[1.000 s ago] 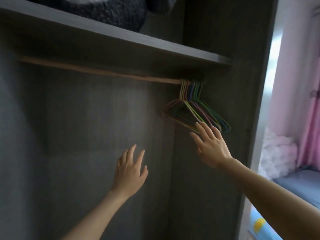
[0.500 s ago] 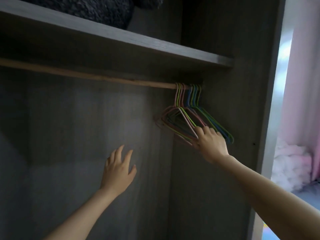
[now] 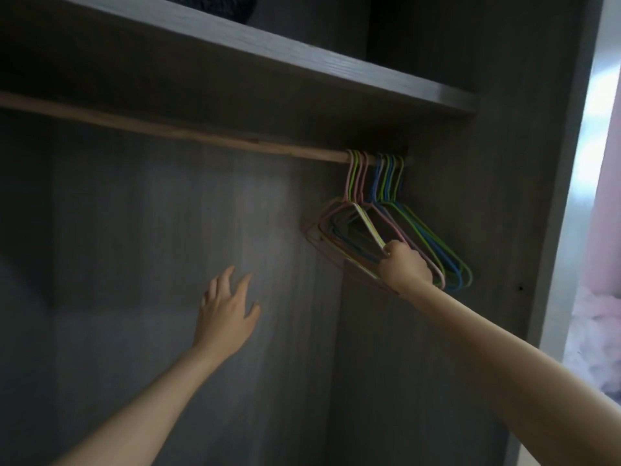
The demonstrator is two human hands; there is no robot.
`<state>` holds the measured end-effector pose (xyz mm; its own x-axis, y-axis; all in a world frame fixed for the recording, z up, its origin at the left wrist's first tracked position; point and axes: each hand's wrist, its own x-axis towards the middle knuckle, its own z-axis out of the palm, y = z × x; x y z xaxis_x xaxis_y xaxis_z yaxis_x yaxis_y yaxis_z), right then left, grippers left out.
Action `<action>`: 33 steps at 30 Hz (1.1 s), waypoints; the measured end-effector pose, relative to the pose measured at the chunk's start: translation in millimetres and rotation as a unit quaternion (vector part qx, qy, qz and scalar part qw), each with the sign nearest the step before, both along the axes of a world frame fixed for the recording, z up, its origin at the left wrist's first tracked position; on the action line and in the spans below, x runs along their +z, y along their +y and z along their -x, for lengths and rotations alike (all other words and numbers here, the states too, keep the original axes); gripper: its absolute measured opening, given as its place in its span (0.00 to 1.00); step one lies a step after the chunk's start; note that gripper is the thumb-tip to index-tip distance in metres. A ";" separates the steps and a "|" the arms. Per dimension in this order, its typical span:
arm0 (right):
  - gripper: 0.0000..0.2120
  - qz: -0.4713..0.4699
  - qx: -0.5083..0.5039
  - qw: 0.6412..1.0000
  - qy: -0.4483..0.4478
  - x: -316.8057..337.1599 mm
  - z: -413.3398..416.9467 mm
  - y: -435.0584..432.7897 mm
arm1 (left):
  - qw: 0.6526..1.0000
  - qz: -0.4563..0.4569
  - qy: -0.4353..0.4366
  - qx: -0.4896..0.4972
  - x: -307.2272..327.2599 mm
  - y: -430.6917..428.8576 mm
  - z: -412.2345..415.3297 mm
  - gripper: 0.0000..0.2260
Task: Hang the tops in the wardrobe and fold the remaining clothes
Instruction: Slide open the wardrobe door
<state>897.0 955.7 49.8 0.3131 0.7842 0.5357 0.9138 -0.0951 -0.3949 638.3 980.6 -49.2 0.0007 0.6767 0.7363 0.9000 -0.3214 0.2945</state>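
Several thin wire hangers [image 3: 420, 230] in pink, green, blue and yellow hang bunched at the right end of a wooden rail [image 3: 168, 127] inside a grey wardrobe. My right hand [image 3: 405, 264] reaches into the bunch, fingers curled round the lower corner of a pale yellow hanger [image 3: 368, 227]. My left hand [image 3: 225, 311] hovers in the wardrobe's middle below the rail, fingers spread, holding nothing. No clothes are in view.
A grey shelf [image 3: 302, 65] runs above the rail with a dark fuzzy item [image 3: 215, 6] on it. The wardrobe's right side panel [image 3: 497, 196] stands close behind the hangers. Pink curtain and white bedding [image 3: 598, 331] show past the wardrobe's edge at right.
My right hand went from flat fingers near the hangers to gripping one hanger's corner. My left hand stayed spread, drifting slightly left. The view shifted closer.
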 end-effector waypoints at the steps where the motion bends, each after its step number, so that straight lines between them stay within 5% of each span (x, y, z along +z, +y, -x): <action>1: 0.10 -0.002 0.014 0.998 0.058 3.9 -1.6 2.9 | 1.000 -0.005 0.003 -0.004 1.2 2.2 -1.6 0.24; 5: 0.11 -0.061 0.050 0.982 0.170 10.8 -6.5 7.7 | 1.000 -0.004 -0.012 -0.010 6.7 12.7 -3.2 0.23; 14: 0.13 -0.173 0.052 0.978 0.108 24.9 7.2 1.8 | 0.998 -0.011 -0.028 -0.054 9.6 36.4 -1.7 0.21; 27: 0.16 -0.089 0.037 0.995 0.000 -45.7 3.3 -83.7 | 0.976 -0.106 -0.173 -0.082 -11.9 46.4 -1.9 0.35; 30: 0.16 -0.013 0.020 1.000 -0.021 -73.3 5.6 -108.0 | 0.974 -0.065 -0.186 -0.113 -32.4 43.2 -8.6 0.32; 33: 0.21 0.030 -0.001 1.000 -0.002 -124.8 8.0 -146.8 | 0.958 0.052 -0.200 -0.198 -86.0 28.4 -16.5 0.17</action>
<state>889.0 808.9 -75.1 0.3128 0.8139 0.4895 0.9150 -0.1201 -0.3850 654.8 1008.9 -135.2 0.0049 0.7515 0.6597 0.5224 -0.5644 0.6392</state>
